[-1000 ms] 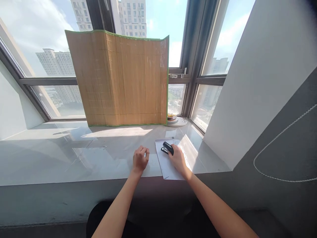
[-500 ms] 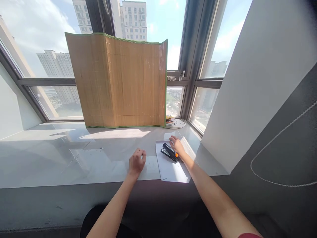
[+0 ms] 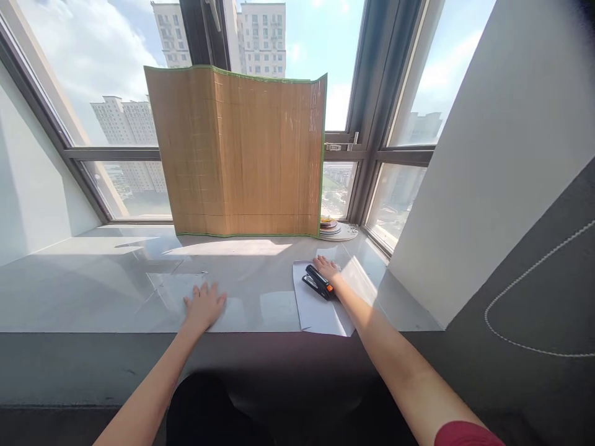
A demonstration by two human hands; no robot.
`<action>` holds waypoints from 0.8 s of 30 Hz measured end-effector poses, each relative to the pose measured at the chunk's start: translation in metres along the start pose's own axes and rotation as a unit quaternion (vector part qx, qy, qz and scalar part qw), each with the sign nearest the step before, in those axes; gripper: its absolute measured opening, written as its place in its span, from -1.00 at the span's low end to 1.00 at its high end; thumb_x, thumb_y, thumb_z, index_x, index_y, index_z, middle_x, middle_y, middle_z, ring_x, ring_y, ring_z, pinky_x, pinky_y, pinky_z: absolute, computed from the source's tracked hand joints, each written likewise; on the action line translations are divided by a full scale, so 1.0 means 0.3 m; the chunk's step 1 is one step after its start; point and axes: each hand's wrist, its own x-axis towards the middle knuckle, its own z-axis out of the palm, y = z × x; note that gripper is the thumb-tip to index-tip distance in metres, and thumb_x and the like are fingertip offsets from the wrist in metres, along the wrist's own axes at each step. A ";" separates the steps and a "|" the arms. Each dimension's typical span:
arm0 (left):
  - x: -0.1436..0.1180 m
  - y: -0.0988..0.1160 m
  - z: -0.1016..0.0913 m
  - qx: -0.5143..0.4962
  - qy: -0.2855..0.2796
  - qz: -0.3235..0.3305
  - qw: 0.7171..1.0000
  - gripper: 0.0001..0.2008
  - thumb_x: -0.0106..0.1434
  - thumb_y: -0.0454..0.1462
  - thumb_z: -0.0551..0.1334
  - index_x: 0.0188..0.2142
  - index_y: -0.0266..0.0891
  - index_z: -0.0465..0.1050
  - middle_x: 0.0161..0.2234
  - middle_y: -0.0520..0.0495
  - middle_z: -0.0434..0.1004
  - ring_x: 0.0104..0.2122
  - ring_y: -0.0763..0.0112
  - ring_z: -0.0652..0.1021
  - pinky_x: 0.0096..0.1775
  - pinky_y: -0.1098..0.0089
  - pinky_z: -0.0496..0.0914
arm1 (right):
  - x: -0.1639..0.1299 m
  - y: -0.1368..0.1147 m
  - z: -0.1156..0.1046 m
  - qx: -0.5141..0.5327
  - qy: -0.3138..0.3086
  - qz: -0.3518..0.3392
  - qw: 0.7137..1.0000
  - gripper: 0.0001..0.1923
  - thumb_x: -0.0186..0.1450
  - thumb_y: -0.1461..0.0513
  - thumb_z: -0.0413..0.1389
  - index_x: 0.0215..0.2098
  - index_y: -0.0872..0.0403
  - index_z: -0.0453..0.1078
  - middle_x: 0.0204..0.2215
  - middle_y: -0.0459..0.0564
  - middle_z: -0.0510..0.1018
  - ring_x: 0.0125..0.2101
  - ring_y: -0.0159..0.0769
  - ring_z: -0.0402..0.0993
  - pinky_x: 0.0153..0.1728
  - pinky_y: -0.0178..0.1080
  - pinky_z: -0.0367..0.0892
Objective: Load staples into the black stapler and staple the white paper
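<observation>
My left hand [image 3: 205, 305] lies palm down on the pale windowsill [image 3: 253, 279], fingers spread, with nothing in it. To the right, my right hand [image 3: 326, 269] rests flat with its fingers stretched out, just beside a black stapler [image 3: 318, 283] with an orange part at its rear end. The stapler lies on white paper [image 3: 320, 316] near the sill's front edge. Part of the paper is covered by my right hand and forearm. I cannot tell whether the hand touches the stapler.
A brown bamboo mat [image 3: 260, 155] with green edging stands upright against the window. A stack of plates [image 3: 331, 227] sits at its lower right. A slanting wall [image 3: 446, 186] rises at the right, and a beaded cord [image 3: 534, 266] hangs there.
My left hand has moved left and opened from a fist to spread fingers. My right hand has flattened beside the stapler. The view has shifted slightly to the left.
</observation>
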 end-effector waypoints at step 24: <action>-0.006 -0.010 0.007 -0.027 0.003 0.027 0.999 -0.48 0.53 -0.17 -0.15 0.34 -0.17 0.30 0.40 -0.36 0.22 0.36 -0.07 0.29 0.31 -0.21 0.12 | 0.252 -0.623 0.182 0.119 -0.086 -0.065 0.987 -0.21 0.52 0.10 -0.18 0.54 0.40 -0.28 0.54 0.30 -0.21 0.53 -0.04 -0.26 0.48 0.03 -0.21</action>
